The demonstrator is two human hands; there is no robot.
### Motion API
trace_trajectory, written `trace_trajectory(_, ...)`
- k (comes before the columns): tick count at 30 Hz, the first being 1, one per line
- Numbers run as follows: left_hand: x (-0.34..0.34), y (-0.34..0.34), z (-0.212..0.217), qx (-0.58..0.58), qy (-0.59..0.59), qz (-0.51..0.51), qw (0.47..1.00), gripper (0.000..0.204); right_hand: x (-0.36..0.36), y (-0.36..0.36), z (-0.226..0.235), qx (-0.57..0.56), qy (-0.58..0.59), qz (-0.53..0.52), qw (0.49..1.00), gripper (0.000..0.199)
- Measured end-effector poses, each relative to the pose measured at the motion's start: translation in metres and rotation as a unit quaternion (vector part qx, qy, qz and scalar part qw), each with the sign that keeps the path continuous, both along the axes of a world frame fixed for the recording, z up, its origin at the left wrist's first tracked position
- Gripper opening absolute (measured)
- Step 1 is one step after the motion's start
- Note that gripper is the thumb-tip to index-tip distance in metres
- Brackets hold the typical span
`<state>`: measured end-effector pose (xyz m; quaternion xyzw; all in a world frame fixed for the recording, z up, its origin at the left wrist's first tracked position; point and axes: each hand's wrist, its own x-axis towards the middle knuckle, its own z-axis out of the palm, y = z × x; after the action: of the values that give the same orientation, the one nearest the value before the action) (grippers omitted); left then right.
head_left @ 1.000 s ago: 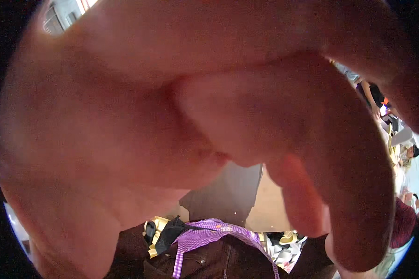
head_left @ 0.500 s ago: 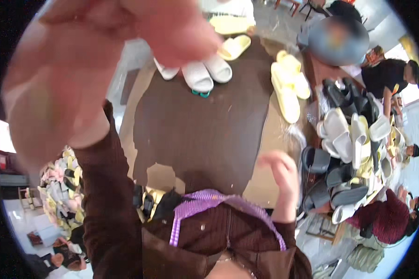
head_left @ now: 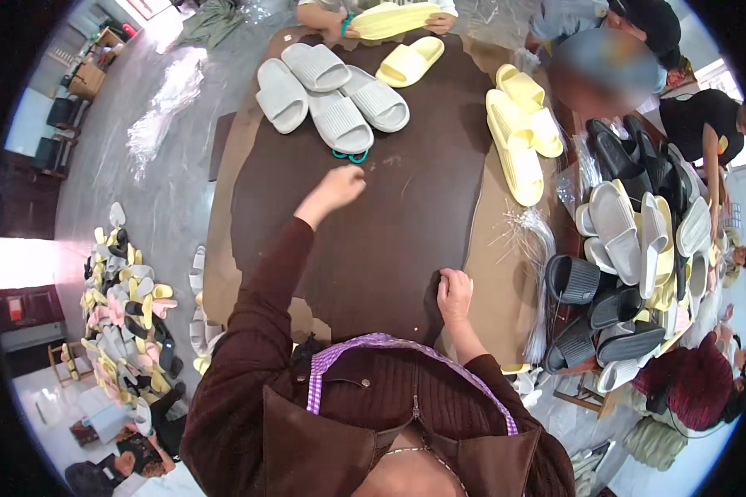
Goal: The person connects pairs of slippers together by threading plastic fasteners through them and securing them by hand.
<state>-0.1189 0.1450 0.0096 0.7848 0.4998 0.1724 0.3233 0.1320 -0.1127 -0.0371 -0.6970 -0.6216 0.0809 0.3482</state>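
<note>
In the head view, my left hand [head_left: 334, 191] reaches over the dark table cover, its fingers loosely bent and nothing visible in them. Just beyond its fingertips, two teal loops [head_left: 352, 156], like scissor handles, poke out from under a grey slide slipper [head_left: 341, 122]. Further grey slides [head_left: 283, 95] lie around that one, one of them overlapping it. My right hand [head_left: 455, 296] rests on the cover nearer my body, its fingers curled in; I see nothing in it. A yellow slide [head_left: 410, 62] lies beyond the grey ones.
Across the table [head_left: 389, 240], another person's hands hold a yellow slide [head_left: 394, 20]. Yellow slides [head_left: 515, 145] and a bundle of clear ties [head_left: 535, 248] lie at the right edge. Mixed slippers [head_left: 617, 232] are piled further right; another heap [head_left: 131, 311] covers the floor at left.
My left hand has dropped from close in front of the camera to near the teal loops. My right hand has moved left and rests on the cover. The grey slides show fully now.
</note>
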Motion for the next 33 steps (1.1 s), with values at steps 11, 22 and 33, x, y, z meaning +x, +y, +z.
trace_trajectory(11,0.085,-0.1,-0.069,0.11,-0.114,0.045,0.986,0.014,0.003,0.006,0.002,0.001,0.017,0.001,1.0,0.015)
trace_trajectory(22,0.085,-0.109,-0.062,0.239,-0.064,0.03,0.968,0.02,0.004,0.005,0.004,-0.006,0.042,0.024,0.999,0.014)
trace_trajectory(33,0.085,-0.109,-0.061,0.209,-0.068,0.025,0.975,0.017,0.044,0.076,0.0,-0.001,0.202,-0.091,0.975,0.011)
